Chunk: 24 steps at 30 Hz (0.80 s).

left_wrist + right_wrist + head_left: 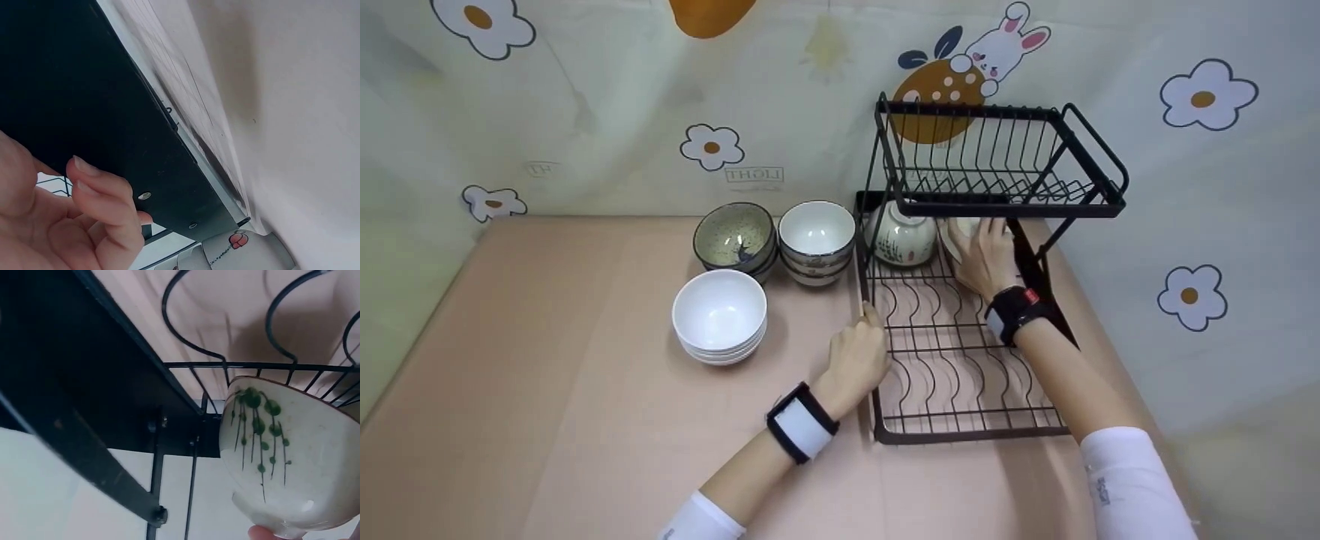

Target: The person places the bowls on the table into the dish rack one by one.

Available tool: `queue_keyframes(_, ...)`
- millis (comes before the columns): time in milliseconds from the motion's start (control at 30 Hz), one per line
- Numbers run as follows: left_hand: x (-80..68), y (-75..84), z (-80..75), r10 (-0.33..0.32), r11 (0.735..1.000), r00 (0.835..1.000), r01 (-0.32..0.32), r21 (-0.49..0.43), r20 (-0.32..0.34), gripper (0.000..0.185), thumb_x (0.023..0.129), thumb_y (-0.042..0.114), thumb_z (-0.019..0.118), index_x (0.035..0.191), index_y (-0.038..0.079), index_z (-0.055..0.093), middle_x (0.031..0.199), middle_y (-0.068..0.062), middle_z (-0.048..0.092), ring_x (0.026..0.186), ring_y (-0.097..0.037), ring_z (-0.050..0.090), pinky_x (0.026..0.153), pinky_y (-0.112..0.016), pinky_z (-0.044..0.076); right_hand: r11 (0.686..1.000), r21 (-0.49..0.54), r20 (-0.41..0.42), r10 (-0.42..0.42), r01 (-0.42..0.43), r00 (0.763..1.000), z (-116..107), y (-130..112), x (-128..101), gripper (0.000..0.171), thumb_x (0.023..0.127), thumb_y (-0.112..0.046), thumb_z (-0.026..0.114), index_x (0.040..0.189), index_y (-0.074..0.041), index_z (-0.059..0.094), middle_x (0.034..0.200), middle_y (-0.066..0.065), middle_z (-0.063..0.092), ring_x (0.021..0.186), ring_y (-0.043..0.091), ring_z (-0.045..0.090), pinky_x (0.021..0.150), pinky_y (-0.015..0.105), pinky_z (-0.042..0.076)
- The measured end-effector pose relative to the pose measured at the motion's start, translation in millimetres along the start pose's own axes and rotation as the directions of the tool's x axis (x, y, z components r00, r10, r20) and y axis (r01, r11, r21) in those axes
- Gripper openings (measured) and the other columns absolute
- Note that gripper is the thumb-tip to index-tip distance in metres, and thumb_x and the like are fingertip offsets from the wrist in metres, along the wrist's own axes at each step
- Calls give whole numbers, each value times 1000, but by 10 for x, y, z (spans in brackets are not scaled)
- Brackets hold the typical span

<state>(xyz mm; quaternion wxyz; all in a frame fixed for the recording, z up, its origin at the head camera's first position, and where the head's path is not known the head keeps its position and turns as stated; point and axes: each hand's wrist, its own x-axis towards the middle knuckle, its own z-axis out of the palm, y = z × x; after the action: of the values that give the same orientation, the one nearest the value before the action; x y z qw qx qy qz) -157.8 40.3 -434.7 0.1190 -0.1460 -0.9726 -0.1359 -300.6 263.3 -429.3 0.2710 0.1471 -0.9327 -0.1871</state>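
A white bowl with green hanging-plant decoration (315, 461) sits tilted, rim toward the wires, in the lower tier of a black two-tier dish rack (960, 435). My right hand (988, 259) reaches under the upper tier and holds this bowl by its foot, fingertips showing at the base in the right wrist view. The hand mostly covers the bowl in the head view. Just left of it, another patterned bowl (906, 238) stands upside down in the rack. My left hand (858, 360) grips the rack's left side, its fingers curled against the dark side panel (135, 140).
Left of the rack stand a stack of white bowls (720, 311), a stack of greenish speckled bowls (735, 236) and a stack of white-lined patterned bowls (817, 232). The upper tier (1012, 206) overhangs the rack's back half. A printed cloth (607, 97) hangs behind.
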Motion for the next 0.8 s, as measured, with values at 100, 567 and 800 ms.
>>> queue_keyframes(100,-2,4,-11,-3,1000,1000,3,-5,14,66,74,14,72,126,-18,46,80,-13,68,51,-21,60,42,-26,49,999,-33,9,-22,22,1000,19,-36,-5,68,77,-30,66,139,-19,40,115,38,54,99,48,55,64,47,56)
queue_keyframes(567,-4,1,7,3,1000,1000,-3,0,-26,65,71,14,72,123,-17,48,82,-14,68,54,-24,63,44,-30,51,999,17,42,50,-51,998,75,-151,52,72,81,-43,67,144,-23,37,119,36,51,104,47,53,79,53,49)
queue_keyframes(800,-2,18,1,-8,1000,999,9,12,-32,63,72,12,70,123,-16,48,81,-14,68,54,-24,63,44,-31,51,999,-14,145,42,-40,989,56,-163,92,75,81,-46,64,145,-22,34,125,33,49,111,45,50,84,53,47)
